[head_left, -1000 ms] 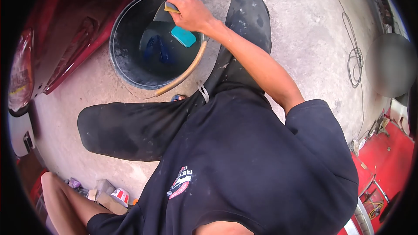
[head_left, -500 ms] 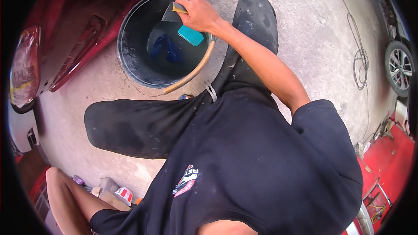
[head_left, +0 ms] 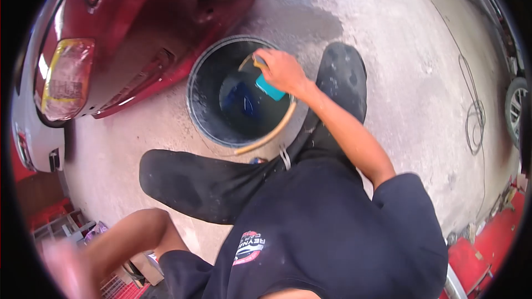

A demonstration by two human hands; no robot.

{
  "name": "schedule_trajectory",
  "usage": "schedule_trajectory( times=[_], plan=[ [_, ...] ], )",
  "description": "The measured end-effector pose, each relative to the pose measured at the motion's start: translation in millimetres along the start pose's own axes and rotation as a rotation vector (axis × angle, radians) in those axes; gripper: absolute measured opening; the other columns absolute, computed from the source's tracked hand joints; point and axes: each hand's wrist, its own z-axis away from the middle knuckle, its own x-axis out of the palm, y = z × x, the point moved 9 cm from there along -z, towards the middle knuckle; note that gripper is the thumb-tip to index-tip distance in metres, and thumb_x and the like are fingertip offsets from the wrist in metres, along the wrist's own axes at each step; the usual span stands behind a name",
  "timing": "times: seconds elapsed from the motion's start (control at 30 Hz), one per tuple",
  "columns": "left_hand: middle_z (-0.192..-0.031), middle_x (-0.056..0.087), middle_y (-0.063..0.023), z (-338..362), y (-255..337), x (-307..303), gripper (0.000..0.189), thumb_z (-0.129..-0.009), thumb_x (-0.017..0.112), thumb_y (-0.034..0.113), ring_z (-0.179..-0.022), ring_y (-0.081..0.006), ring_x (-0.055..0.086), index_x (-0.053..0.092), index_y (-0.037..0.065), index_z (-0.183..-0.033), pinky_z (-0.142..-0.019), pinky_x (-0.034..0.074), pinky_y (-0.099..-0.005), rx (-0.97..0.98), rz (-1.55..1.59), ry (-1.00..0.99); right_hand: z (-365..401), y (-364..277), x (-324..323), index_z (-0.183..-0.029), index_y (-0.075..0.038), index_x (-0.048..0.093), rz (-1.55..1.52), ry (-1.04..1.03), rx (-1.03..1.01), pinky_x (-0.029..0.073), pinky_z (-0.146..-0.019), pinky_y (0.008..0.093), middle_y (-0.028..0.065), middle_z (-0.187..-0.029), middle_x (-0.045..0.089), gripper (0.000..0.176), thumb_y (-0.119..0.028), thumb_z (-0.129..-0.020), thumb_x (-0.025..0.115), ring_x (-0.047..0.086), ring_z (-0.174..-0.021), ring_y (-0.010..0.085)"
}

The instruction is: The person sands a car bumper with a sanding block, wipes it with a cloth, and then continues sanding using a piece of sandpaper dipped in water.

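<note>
My right hand (head_left: 282, 71) is over the black bucket (head_left: 200, 116), its fingers closed on a bent sheet of sandpaper (head_left: 252, 63), dark on one side and yellowish on the other. Just below that hand, a teal block (head_left: 270, 88) shows at the water, partly covered by the hand. Deep blue shapes (head_left: 241, 99) lie in the water; I cannot make out what they are. Far from the bucket, at the lower left, my left hand (head_left: 64, 266) is smeared by motion, so its fingers cannot be read.
A tan grip on the bucket handle (head_left: 271, 135) curves along the near rim. Beyond the bucket stands a dark red car bumper (head_left: 166, 27), with a taped headlight (head_left: 69, 80) to its left. A cable (head_left: 475, 124) lies on the concrete floor at right, near a car wheel (head_left: 516, 102).
The view has shifted, so the bucket sits lower and further right and more of the red bumper shows. My left hand has come into sight at lower left. The sandpaper stays in my right hand.
</note>
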Motion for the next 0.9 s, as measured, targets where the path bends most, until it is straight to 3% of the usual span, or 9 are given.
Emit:
schedule_trajectory(
  times=[0.1,0.17,0.23,0.27,0.4,0.6,0.63,0.8,0.9],
  plan=[
    [-0.118,0.072,-0.0203,-6,-39,87,0.034,-0.103,0.049,0.015,-0.109,-0.0308,0.069,0.071,-0.009,-0.115,-0.100,0.054,-0.0406,-0.137,-0.154,-0.258,-1,-1,1,-0.125,-0.008,0.063,-0.004,-0.085,0.050,0.058,-0.082,0.0540,0.0206,-0.108,0.073,0.037,-0.008,-0.089,0.065,0.070,-0.099,0.0448],
    [-0.100,0.071,-0.0136,11,-76,168,0.010,-0.094,0.069,0.002,-0.093,-0.0269,0.069,0.071,-0.001,-0.104,-0.084,0.054,-0.0367,-0.323,-0.217,-0.532,-2,3,2,-0.125,-0.008,0.063,-0.003,-0.095,0.076,0.058,-0.082,0.0542,0.0205,-0.108,0.074,0.036,-0.008,-0.089,0.065,0.070,-0.099,0.0449],
    [-0.097,0.071,-0.0162,40,-95,213,0.020,-0.097,0.072,0.022,-0.094,-0.0396,0.068,0.073,0.002,-0.098,-0.081,0.054,-0.0475,-0.102,-0.330,-0.680,-6,1,0,-0.124,-0.004,0.062,-0.002,-0.122,0.093,0.058,-0.084,0.0529,0.0198,-0.106,0.074,0.034,-0.009,-0.090,0.063,0.072,-0.098,0.0425],
    [-0.095,0.070,-0.0157,53,-100,230,0.022,-0.098,0.071,0.025,-0.094,-0.0386,0.069,0.072,0.003,-0.097,-0.081,0.054,-0.0479,-0.048,-0.348,-0.759,-6,0,-1,-0.124,-0.004,0.062,-0.008,-0.125,0.089,0.058,-0.084,0.0529,0.0198,-0.105,0.074,0.034,-0.009,-0.090,0.063,0.072,-0.098,0.0423],
    [-0.114,0.073,-0.0222,102,-150,278,0.042,-0.100,0.067,0.042,-0.106,-0.0395,0.070,0.075,0.001,-0.105,-0.092,0.054,-0.0480,-0.484,-0.226,-1.206,-3,1,-2,-0.123,-0.003,0.062,-0.035,-0.149,0.090,0.058,-0.085,0.0516,0.0198,-0.106,0.074,0.033,-0.009,-0.091,0.064,0.072,-0.099,0.0408],
    [-0.134,0.068,-0.0294,180,-257,294,0.075,-0.102,0.056,0.064,-0.126,-0.0475,0.064,0.071,-0.005,-0.127,-0.108,0.049,-0.0517,-0.704,-0.407,-1.302,-7,2,-7,-0.123,-0.003,0.063,-0.130,-0.138,0.085,0.058,-0.085,0.0510,0.0198,-0.108,0.074,0.033,-0.009,-0.092,0.065,0.072,-0.098,0.0409],
    [-0.136,0.068,-0.0287,198,-279,298,0.085,-0.102,0.051,0.069,-0.128,-0.0469,0.063,0.061,-0.007,-0.139,-0.112,0.046,-0.0516,-0.652,-0.394,-1.233,-6,5,-5,-0.123,-0.004,0.063,-0.150,-0.130,0.083,0.058,-0.085,0.0511,0.0198,-0.108,0.074,0.031,-0.009,-0.093,0.065,0.072,-0.098,0.0412],
    [-0.131,0.067,-0.0359,231,-272,305,0.086,-0.105,0.049,0.065,-0.130,-0.0485,0.062,0.044,-0.005,-0.154,-0.112,0.046,-0.0528,-0.888,-0.395,-1.291,-8,14,-17,-0.117,-0.006,0.069,-0.413,0.003,0.148,0.056,-0.080,0.0495,0.0200,-0.099,0.074,0.020,-0.018,-0.105,0.059,0.072,-0.094,0.0432],
    [-0.128,0.066,-0.0385,226,-255,300,0.081,-0.108,0.048,0.059,-0.125,-0.0508,0.063,0.038,-0.005,-0.157,-0.109,0.048,-0.0546,-0.934,-0.410,-1.288,-6,20,-20,-0.114,-0.005,0.072,-0.585,0.097,0.166,0.055,-0.073,0.0454,0.0186,-0.089,0.073,0.030,-0.027,-0.112,0.052,0.072,-0.083,0.0410]
  ],
)
